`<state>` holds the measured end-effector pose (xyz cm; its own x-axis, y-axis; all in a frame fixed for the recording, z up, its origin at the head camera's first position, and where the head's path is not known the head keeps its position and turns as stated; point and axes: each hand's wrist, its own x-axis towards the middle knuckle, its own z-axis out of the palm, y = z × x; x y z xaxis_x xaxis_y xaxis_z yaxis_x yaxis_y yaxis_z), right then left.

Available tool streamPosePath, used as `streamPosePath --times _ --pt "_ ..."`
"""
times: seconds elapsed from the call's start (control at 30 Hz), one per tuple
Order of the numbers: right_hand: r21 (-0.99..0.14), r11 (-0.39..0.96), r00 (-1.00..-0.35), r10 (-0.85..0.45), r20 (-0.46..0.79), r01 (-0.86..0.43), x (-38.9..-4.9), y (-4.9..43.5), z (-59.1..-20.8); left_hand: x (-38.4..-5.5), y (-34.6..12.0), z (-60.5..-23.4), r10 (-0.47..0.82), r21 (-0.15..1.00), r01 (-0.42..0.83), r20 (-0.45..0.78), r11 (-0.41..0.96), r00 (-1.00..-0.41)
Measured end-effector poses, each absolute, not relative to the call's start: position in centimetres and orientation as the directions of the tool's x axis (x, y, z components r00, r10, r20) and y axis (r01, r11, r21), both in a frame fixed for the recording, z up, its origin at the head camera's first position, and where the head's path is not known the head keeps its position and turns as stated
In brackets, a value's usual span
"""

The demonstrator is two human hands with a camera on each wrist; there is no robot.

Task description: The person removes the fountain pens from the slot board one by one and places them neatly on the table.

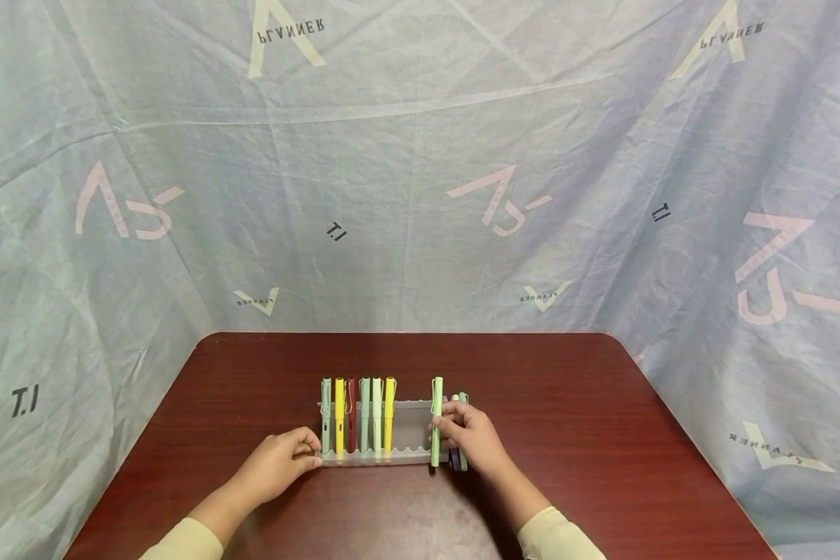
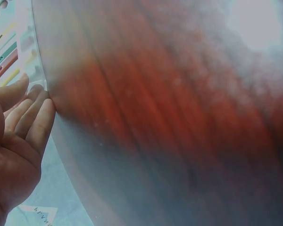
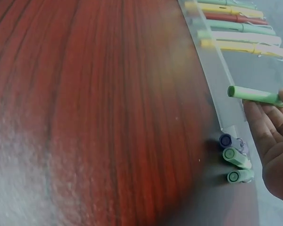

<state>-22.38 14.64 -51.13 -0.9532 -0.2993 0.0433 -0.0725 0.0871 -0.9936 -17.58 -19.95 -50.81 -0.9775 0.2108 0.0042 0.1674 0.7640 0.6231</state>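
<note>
A clear pen rack (image 1: 411, 437) with a notched front edge lies on the table. In its left part sit several capped pens, among them a yellow pen (image 1: 339, 424), a dark red pen (image 1: 352, 424) and a second yellow pen (image 1: 390, 420). My left hand (image 1: 283, 463) touches the rack's left end with its fingers fairly straight; they reach the rack's corner in the left wrist view. Between thumb and fingers my right hand (image 1: 472, 435) pinches a light green pen (image 3: 254, 95) over the rack's right part, clip end away from me.
Beside the rack's right end lie a purple pen (image 3: 226, 140), a green pen (image 3: 236, 157) and a pale green pen (image 3: 239, 176), partly behind the right hand in the head view. Grey printed cloth (image 1: 406, 194) hangs around the dark red wooden table (image 1: 364, 513).
</note>
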Motion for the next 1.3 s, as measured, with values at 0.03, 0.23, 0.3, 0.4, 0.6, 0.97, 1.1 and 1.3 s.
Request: streamPosePath --times 0.03,0.23,0.3,0.4,0.6,0.97,1.1,1.3 --pt "-0.993 0.087 -0.952 -0.301 0.051 -0.081 -22.4 14.7 -51.2 -17.6 -19.9 -50.8 0.213 0.624 0.169 0.005 0.763 -0.977" --pt "-0.992 0.107 -0.959 -0.280 0.040 -0.073 -22.4 15.3 -51.3 -17.6 -20.0 -50.8 0.214 0.624 0.171 0.006 0.763 -0.977" --pt "-0.992 0.110 -0.961 -0.276 0.029 -0.061 -22.5 15.4 -51.2 -17.6 -20.0 -50.8 0.214 0.623 0.171 0.006 0.763 -0.977" --pt "-0.990 0.126 -0.960 -0.278 0.025 -0.062 -22.5 15.8 -51.0 -17.6 -20.0 -50.8 0.215 0.622 0.169 0.002 0.765 -0.977" --pt "-0.989 0.139 -0.963 -0.267 0.021 -0.060 -23.0 17.3 -50.7 -17.5 -20.0 -50.8 0.213 0.624 0.167 0.000 0.763 -0.977" --pt "-0.967 0.255 -0.989 -0.137 -0.063 0.026 -24.1 20.6 -50.6 -17.5 -20.0 -50.7 0.204 0.631 0.155 -0.006 0.760 -0.979" --pt "-0.926 0.374 -0.992 -0.086 -0.097 0.058 -24.5 21.3 -51.2 -17.5 -20.0 -50.7 0.206 0.634 0.151 -0.014 0.758 -0.978" --pt "-0.884 0.455 -0.989 -0.040 -0.141 0.108 -24.8 21.7 -52.3 -17.6 -19.9 -50.8 0.209 0.640 0.149 -0.018 0.754 -0.978"
